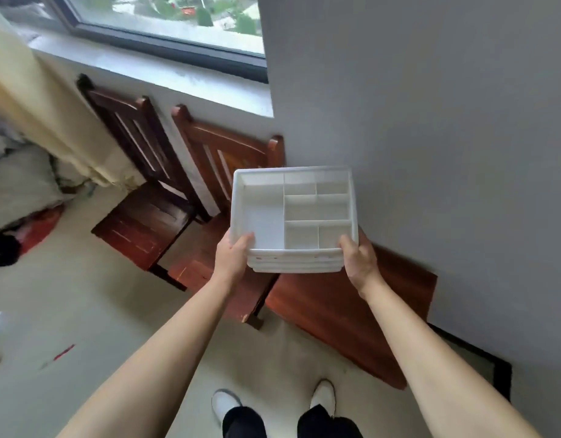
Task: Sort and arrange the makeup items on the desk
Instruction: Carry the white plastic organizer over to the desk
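A white plastic organiser tray (294, 260) with several empty compartments is held in the air above a wooden chair. My left hand (233, 256) grips its near left corner, thumb over the rim. My right hand (359, 259) grips the near right corner the same way. The compartments hold nothing. No makeup items and no desk are in view.
Two dark wooden chairs (146, 222) (222, 159) stand under the window against the wall. A wooden board (345, 314) leans low against the grey wall on the right. Bags and clutter (26, 197) lie at the left. My white shoes (225, 403) stand on the pale floor.
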Action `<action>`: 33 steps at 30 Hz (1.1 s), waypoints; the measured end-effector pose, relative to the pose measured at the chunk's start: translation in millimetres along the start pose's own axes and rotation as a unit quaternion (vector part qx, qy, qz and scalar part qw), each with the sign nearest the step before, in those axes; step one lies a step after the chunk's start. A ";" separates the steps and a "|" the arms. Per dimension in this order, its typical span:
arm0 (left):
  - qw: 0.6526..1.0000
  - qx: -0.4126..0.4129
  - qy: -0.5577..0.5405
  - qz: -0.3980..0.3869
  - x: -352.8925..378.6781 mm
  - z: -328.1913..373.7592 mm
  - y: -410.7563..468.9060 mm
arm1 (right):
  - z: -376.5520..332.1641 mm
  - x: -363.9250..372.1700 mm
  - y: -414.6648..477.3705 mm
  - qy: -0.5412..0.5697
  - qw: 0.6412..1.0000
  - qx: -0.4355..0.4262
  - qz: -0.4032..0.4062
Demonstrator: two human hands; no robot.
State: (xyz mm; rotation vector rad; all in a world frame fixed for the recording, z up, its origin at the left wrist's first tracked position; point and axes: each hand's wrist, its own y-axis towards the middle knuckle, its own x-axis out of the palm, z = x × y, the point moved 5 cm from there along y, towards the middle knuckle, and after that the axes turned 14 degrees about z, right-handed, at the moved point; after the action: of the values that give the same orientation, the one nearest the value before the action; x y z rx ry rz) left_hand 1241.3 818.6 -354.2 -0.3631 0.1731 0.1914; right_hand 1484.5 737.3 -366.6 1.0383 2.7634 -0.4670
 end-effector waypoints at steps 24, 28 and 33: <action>0.781 -0.005 -0.143 0.607 -777.2 -109.9 -220.3 | -127.3 549.2 -622.9 -0.048 0.786 -0.226 -0.573; 0.727 -0.026 -0.157 0.668 -869.3 -145.0 -272.9 | -111.3 611.4 -743.6 -0.057 0.732 -0.223 -0.641; 0.655 -0.032 -0.164 0.737 -970.0 -197.6 -307.8 | -78.3 689.7 -873.2 -0.071 0.668 -0.220 -0.708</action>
State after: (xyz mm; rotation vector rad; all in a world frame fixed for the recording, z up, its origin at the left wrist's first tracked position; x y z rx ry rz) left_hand 343.2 314.0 -237.5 -0.1636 0.0613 1.9032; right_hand 387.3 566.8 -259.9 -1.3404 2.6575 0.0593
